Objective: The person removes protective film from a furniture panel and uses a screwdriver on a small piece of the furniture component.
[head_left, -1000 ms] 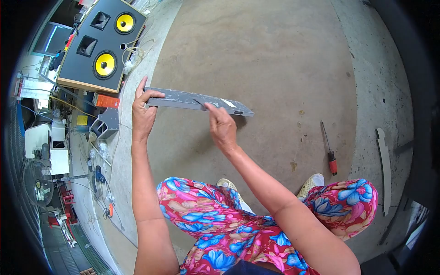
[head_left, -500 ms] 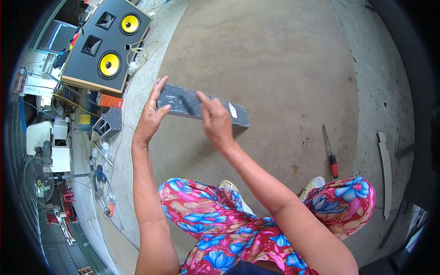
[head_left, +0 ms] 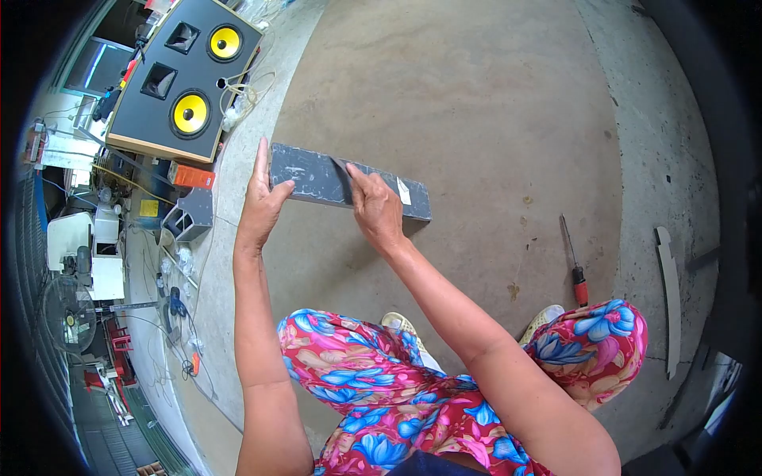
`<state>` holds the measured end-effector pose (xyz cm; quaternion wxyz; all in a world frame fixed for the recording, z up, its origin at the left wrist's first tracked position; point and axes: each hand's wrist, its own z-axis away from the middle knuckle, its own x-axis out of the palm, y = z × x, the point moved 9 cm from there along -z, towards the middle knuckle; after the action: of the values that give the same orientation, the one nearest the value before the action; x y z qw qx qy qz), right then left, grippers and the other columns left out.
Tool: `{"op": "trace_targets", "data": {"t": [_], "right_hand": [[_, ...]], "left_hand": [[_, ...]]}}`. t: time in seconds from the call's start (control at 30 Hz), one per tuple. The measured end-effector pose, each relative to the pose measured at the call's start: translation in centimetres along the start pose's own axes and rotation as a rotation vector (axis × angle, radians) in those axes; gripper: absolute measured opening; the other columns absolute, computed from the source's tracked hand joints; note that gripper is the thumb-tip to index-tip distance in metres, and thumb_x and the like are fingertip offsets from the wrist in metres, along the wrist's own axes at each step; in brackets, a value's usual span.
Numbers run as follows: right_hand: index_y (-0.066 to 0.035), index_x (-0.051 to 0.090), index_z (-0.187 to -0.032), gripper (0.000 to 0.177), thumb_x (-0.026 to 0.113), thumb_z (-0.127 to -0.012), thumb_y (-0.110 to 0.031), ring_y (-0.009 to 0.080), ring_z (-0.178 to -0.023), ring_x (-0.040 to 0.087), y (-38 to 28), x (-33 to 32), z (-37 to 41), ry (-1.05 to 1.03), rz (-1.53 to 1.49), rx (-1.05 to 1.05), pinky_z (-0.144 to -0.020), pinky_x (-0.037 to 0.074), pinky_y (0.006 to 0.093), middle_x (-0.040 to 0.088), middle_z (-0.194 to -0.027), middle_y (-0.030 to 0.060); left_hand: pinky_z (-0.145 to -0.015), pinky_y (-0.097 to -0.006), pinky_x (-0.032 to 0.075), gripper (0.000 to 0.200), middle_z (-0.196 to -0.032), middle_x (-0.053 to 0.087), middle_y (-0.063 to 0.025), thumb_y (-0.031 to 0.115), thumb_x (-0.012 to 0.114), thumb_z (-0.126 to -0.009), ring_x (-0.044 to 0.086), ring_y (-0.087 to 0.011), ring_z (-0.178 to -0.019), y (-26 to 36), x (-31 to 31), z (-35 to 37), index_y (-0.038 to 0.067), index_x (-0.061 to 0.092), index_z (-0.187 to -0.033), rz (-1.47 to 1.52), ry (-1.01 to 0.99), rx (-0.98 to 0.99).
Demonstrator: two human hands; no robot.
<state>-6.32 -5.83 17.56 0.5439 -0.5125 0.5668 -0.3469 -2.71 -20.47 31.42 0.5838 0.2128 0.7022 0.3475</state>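
A long dark grey box (head_left: 309, 168) with scuffed, whitish marks lies slantwise in front of me, and a small white label (head_left: 403, 190) sits near its right end. My left hand (head_left: 262, 208) braces the box's left end, thumb at its near top edge and fingers straight along the end. Over the middle of the box is my right hand (head_left: 377, 208), index finger stretched towards the top face and the other fingers curled. I cannot tell whether the curled fingers hold anything. A dark shadow-like patch shows beside the index fingertip.
A red-handled screwdriver (head_left: 579, 278) lies on the brown floor (head_left: 476, 87) to the right, with a pale curved strip (head_left: 669, 305) farther right. A large speaker (head_left: 178, 71) with yellow cones stands at upper left. Cables, a fan (head_left: 67, 313) and clutter line the left side.
My right hand, blurred half a second ago, is now sharp at nearly the same spot. The fingers of my left hand have straightened and shifted slightly left at the box's end.
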Motion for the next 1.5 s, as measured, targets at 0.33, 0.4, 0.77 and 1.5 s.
{"op": "trace_targets", "data": {"t": [0.33,0.4,0.77,1.5], "right_hand": [[-0.018,0.060,-0.115,0.027,0.049,-0.090,-0.021,0.0334,-0.082,0.060,5.2,1.7,1.1,-0.061,0.088,0.159,-0.072,0.047,0.0429,0.062,-0.089,0.0134],[-0.019,0.059,-0.115,0.028,0.048,-0.090,-0.021,0.0345,-0.084,0.060,4.0,2.1,1.1,-0.080,0.109,0.100,-0.073,0.047,0.0440,0.063,-0.092,0.0135],[-0.018,0.060,-0.114,0.028,0.049,-0.089,-0.022,0.0369,-0.083,0.060,12.8,2.4,3.5,-0.019,0.188,0.247,-0.074,0.048,0.0454,0.063,-0.095,0.0178],[-0.006,0.050,-0.084,0.018,0.038,-0.091,-0.017,0.0106,-0.041,0.047,19.2,6.4,9.8,-0.118,-0.702,0.943,-0.036,0.037,0.0252,0.055,-0.057,0.0029]], "left_hand": [[-0.093,-0.0253,0.040,0.069,-0.136,0.038,-0.0171,0.003,0.054,-0.082,0.050,-0.0153,-0.109,-4.0,-1.5,-0.1,-0.002,0.020,-0.142,0.019,0.098,-0.089],[-0.090,-0.0245,0.042,0.066,-0.129,0.045,-0.0163,0.006,0.055,-0.084,0.054,-0.0144,-0.103,-5.5,-1.8,-0.4,-0.003,0.022,-0.141,0.074,0.112,-0.132],[-0.080,-0.0242,0.046,0.045,-0.105,0.060,-0.0097,0.008,0.054,-0.088,0.057,-0.0119,-0.090,-7.7,-2.2,0.2,-0.008,0.041,-0.128,0.244,0.139,-0.248],[-0.067,-0.0266,0.052,0.037,-0.094,0.062,-0.0079,0.006,0.055,-0.087,0.060,-0.0113,-0.077,-9.4,-2.6,-0.5,-0.005,0.049,-0.121,0.352,0.247,-0.317]]}}
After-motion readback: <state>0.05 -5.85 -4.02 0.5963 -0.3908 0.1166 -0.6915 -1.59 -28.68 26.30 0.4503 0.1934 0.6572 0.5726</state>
